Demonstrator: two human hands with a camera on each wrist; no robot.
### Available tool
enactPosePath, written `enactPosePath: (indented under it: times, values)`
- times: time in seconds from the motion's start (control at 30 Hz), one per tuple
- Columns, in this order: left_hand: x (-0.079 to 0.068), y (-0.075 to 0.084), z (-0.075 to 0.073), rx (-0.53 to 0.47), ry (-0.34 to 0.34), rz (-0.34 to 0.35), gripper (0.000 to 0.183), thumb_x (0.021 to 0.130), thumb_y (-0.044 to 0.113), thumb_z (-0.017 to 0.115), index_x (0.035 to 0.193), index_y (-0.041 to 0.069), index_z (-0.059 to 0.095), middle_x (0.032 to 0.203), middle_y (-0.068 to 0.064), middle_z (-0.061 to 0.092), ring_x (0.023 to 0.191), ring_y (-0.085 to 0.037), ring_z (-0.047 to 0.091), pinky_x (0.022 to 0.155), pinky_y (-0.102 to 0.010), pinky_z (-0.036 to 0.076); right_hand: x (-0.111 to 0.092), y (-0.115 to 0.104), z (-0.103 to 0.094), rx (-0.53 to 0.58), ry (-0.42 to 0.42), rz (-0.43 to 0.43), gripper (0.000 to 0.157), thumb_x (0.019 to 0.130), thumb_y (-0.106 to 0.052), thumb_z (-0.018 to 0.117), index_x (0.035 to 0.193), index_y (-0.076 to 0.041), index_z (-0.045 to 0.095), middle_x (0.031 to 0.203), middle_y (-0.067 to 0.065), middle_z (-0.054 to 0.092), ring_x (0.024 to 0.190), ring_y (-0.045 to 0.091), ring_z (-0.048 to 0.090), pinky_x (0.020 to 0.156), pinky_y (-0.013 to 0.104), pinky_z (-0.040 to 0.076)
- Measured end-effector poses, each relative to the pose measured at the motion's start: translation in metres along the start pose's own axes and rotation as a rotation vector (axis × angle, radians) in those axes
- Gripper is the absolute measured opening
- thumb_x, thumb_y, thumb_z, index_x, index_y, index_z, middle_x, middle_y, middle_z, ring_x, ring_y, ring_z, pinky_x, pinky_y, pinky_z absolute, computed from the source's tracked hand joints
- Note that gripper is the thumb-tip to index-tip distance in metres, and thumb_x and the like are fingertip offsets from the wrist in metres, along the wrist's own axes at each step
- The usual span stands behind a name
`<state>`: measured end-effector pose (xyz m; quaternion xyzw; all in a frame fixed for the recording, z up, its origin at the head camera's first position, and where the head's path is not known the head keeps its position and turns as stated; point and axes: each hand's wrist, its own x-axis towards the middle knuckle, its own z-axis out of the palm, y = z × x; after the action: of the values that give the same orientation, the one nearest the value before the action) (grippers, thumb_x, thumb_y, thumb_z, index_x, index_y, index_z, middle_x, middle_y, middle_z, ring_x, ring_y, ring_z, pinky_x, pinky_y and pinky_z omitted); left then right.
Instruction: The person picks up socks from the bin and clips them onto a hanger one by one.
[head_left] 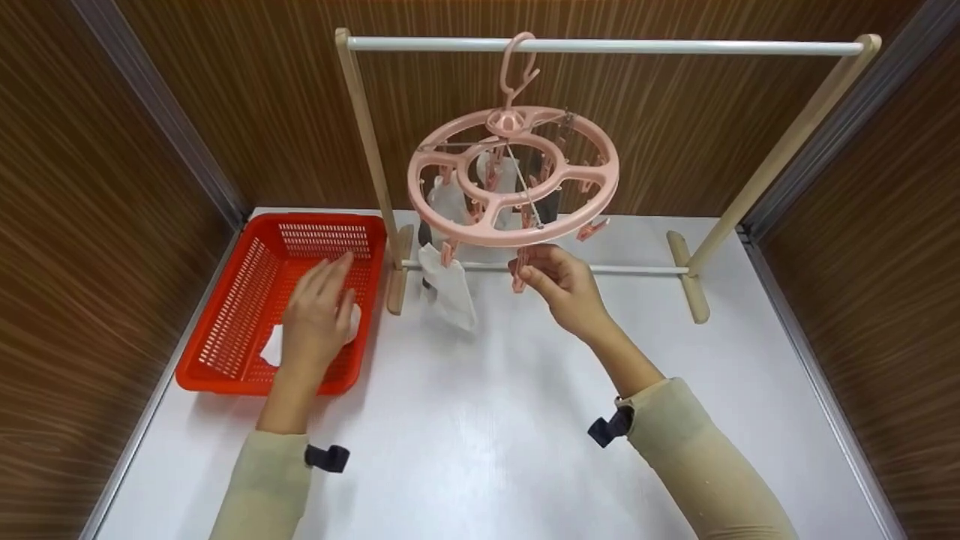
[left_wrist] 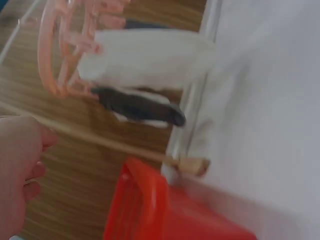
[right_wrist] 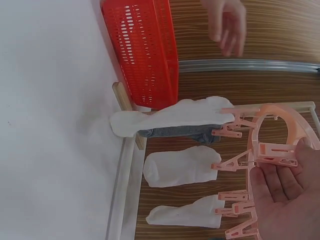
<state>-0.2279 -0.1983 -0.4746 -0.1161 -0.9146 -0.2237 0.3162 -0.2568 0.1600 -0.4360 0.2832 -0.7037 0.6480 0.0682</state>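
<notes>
A pink round clip hanger hangs by its hook from the white rail. At its front edge my right hand pinches a pink clothespin between thumb and fingers; no sock is in this pin. White socks and a dark grey sock dangle from other pins. My left hand is above the red basket, fingers loosely extended, holding nothing. Partly hidden under it, a white sock-like piece lies in the basket.
The drying rack's rail crosses the back, on wooden legs with feet on the white table. Wood-patterned panels stand behind and at both sides. A dark wrist mount sits on each sleeve.
</notes>
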Motion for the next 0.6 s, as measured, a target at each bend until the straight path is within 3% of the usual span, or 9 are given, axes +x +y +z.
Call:
enactPosePath:
  times: [0.17,0.3,0.43,0.6]
  values:
    - [-0.017,-0.034,-0.006,0.020,-0.096,-0.167,0.056,0.093,0.005,0.068,0.146,0.008,0.050,0.140,-0.019,0.058,0.127,-0.041,0.052,0.107,-0.056,0.043,0.000,-0.014,0.000,-0.020,0.001,-0.002,0.018,0.097,0.006,0.056,0.111,0.016,0.059,0.092,0.027,0.067,0.081,0.038,0.064,0.081,0.027,0.056]
    - [-0.028,-0.057,-0.007,0.059,-0.266,-0.330,0.056,0.093,0.004,0.066,0.145,0.002,0.048,0.139,-0.026,0.055,0.125,-0.049,0.052,0.101,-0.064,0.044,-0.001,-0.015,0.000,-0.021,0.010,0.002,0.018,0.097,0.007,0.056,0.111,0.017,0.059,0.092,0.030,0.066,0.080,0.035,0.065,0.080,0.028,0.056]
    - [-0.033,-0.073,-0.007,0.111,-0.425,-0.436,0.054,0.092,0.003,0.064,0.143,-0.005,0.048,0.136,-0.033,0.053,0.124,-0.053,0.050,0.100,-0.067,0.042,-0.001,-0.014,0.000,-0.018,0.012,0.006,0.017,0.097,0.007,0.056,0.111,0.016,0.059,0.091,0.029,0.067,0.080,0.035,0.065,0.082,0.028,0.057]
    - [-0.036,-0.085,-0.010,0.150,-0.602,-0.570,0.046,0.094,0.008,0.061,0.136,-0.008,0.051,0.122,-0.036,0.055,0.109,-0.053,0.052,0.096,-0.067,0.044,-0.001,-0.012,0.002,-0.005,-0.002,0.001,0.016,0.097,0.008,0.055,0.110,0.016,0.059,0.091,0.031,0.065,0.080,0.038,0.064,0.082,0.028,0.056]
